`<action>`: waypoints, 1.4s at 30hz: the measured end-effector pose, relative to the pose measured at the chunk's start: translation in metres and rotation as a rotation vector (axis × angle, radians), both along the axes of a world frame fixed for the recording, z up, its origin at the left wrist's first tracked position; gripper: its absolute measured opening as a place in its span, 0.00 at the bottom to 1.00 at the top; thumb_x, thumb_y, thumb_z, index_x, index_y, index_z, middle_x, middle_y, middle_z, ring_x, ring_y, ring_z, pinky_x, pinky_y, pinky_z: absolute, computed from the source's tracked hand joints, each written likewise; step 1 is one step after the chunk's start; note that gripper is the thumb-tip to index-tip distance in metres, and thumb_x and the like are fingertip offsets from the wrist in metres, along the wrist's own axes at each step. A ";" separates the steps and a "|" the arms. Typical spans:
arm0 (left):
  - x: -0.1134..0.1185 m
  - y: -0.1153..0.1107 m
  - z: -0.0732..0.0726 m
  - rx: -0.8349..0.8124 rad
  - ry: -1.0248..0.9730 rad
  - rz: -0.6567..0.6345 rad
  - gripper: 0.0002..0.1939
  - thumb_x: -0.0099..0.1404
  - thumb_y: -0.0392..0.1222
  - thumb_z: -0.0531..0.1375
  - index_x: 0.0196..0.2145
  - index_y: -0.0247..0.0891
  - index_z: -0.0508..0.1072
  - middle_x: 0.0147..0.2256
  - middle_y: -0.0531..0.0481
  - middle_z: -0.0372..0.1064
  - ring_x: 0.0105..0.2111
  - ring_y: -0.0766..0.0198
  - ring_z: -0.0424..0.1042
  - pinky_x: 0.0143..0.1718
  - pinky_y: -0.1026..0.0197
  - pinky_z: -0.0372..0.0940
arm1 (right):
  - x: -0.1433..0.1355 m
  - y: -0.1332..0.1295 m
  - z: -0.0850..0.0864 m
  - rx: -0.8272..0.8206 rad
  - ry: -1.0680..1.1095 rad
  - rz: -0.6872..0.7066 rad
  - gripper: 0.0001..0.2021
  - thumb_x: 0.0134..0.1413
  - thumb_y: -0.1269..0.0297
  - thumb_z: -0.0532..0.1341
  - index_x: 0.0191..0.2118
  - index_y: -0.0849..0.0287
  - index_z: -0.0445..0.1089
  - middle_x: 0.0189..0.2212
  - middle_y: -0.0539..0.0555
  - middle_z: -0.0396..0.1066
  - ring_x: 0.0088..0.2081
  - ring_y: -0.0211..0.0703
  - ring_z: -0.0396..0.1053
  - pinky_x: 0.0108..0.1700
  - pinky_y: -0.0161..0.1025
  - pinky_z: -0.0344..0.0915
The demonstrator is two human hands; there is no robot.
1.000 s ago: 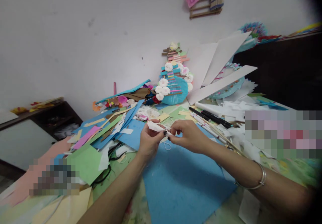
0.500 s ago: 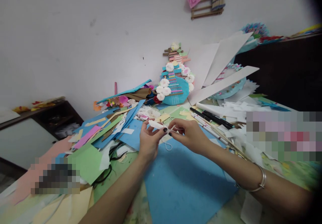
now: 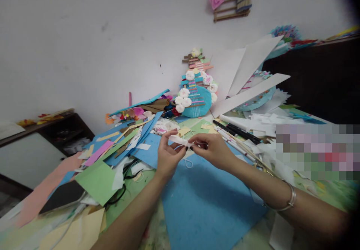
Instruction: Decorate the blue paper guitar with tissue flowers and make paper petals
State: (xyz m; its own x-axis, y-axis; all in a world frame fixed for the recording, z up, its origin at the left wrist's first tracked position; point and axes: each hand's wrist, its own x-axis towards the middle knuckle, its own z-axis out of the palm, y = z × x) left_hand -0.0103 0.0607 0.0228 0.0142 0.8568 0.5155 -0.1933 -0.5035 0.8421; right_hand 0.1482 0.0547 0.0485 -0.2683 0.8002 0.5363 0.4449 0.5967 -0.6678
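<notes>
Okay, so in the head view the left hand [image 3: 168, 160] is pinching one end of a thin white paper piece [image 3: 179, 141] and the right hand [image 3: 215, 150] is gripping near its other end. Compared with a moment ago, the paper is looking slimmer and the fingertips are sitting closer, so I'm guessing it's getting gathered tighter. It's hovering above a blue sheet [image 3: 208, 205], with a white string loop [image 3: 188, 163] dangling below. Black markers [image 3: 242, 132] and a green sheet [image 3: 95, 178] are cluttering the worktop [image 3: 153, 223], while a blue paper instrument [image 3: 205, 100] is leaning by the pale wall [image 3: 84, 47].
</notes>
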 end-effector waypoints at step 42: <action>-0.013 0.008 -0.014 -0.091 0.717 -0.246 0.10 0.54 0.34 0.59 0.33 0.37 0.79 0.21 0.53 0.72 0.17 0.68 0.69 0.20 0.68 0.62 | -0.002 -0.013 -0.020 -0.009 -0.471 -0.017 0.05 0.42 0.75 0.57 0.28 0.61 0.69 0.23 0.51 0.70 0.26 0.37 0.64 0.28 0.32 0.50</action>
State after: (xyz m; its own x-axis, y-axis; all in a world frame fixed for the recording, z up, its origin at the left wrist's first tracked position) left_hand -0.0229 0.0688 0.0084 0.5147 0.8244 0.2354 0.3194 -0.4392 0.8397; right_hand 0.1467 0.0416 0.0282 -0.4671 0.8110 0.3522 0.7106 0.5814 -0.3963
